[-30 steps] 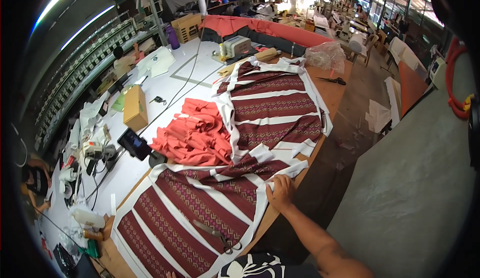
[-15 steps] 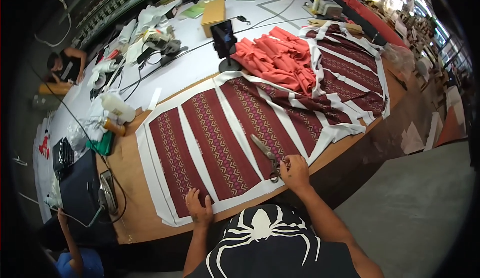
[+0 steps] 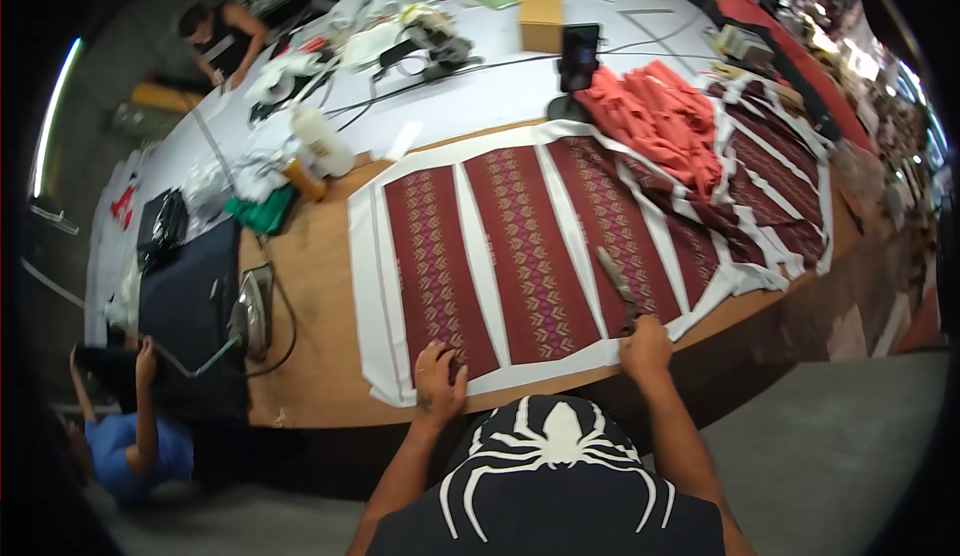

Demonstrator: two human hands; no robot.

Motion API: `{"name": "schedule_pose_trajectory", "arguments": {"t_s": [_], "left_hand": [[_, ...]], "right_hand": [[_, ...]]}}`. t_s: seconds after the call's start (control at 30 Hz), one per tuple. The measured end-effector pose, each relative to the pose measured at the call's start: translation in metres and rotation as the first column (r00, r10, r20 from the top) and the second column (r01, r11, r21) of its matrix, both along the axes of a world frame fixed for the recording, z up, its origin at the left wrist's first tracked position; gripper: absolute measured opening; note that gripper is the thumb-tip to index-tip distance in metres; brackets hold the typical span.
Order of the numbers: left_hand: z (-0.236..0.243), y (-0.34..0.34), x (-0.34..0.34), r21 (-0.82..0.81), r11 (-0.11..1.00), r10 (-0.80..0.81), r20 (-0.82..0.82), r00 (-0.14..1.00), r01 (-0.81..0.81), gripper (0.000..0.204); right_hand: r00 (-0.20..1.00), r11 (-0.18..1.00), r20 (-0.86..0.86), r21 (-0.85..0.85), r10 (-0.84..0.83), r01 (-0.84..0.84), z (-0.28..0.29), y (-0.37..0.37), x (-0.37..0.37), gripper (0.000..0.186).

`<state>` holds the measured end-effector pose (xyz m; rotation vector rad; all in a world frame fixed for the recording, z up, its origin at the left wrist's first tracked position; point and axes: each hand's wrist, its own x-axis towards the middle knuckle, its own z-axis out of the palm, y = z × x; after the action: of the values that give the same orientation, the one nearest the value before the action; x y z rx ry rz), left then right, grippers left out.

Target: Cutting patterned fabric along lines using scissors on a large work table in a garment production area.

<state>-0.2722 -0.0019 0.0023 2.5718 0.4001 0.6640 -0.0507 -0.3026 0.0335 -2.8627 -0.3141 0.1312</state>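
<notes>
A maroon patterned cloth (image 3: 523, 256) with white bands and white edges lies spread before me at the table's near side. My left hand (image 3: 437, 381) rests on its near edge, fingers bent on the cloth and thumb apart, holding nothing that shows. At the near edge, further right, my right hand (image 3: 647, 346) is closed on the handles of a pair of scissors (image 3: 616, 276). The blades lie over the cloth, pointing away from me; the fingers partly hide the handles. Toward the right, the cloth is bunched and folded.
Salmon-coloured cloth (image 3: 660, 116) is heaped beyond the maroon cloth, beside a phone on a stand (image 3: 579, 61). An iron (image 3: 256, 311) with a cord stands at left, near a white bottle (image 3: 322, 143). Other people are at the far left (image 3: 232, 41) and lower left (image 3: 140, 441).
My right hand has closed around the scissors' handles, where it was reaching beside them. The whole view has shifted, so the table appears further right. My left hand stays on the cloth's near edge.
</notes>
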Motion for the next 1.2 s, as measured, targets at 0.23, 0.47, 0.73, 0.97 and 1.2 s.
{"name": "schedule_pose_trajectory", "arguments": {"t_s": [0.23, 0.47, 0.73, 0.97, 1.2], "left_hand": [[-0.002, 0.01, -0.013, 0.017, 1.0, 0.027, -0.007, 1.0, -0.026, 0.036], [-0.001, 0.012, -0.011, 0.001, 1.0, 0.018, 0.013, 1.0, -0.018, 0.034], [0.005, 0.003, 0.005, -0.004, 1.0, 0.005, 0.001, 1.0, -0.005, 0.036], [0.001, -0.001, 0.02, -0.01, 0.999, -0.031, -0.015, 0.999, 0.031, 0.038], [0.0, -0.003, 0.02, -0.002, 1.0, -0.026, -0.056, 0.998, 0.026, 0.038]], "right_hand": [[0.988, 0.999, -0.152, -0.002, -0.042, 0.042, 0.014, 0.013, 0.01, 0.025], [0.972, 0.997, -0.224, -0.053, -0.072, 0.061, 0.022, 0.018, 0.019, 0.031], [0.968, 0.992, -0.234, -0.107, -0.089, 0.066, 0.023, 0.018, 0.024, 0.029], [0.903, 1.0, -0.429, -0.022, -0.018, 0.009, 0.048, 0.0, 0.044, 0.028], [0.628, 0.851, -0.749, 0.457, 0.212, 0.257, 0.005, -0.046, 0.028, 0.032]]}}
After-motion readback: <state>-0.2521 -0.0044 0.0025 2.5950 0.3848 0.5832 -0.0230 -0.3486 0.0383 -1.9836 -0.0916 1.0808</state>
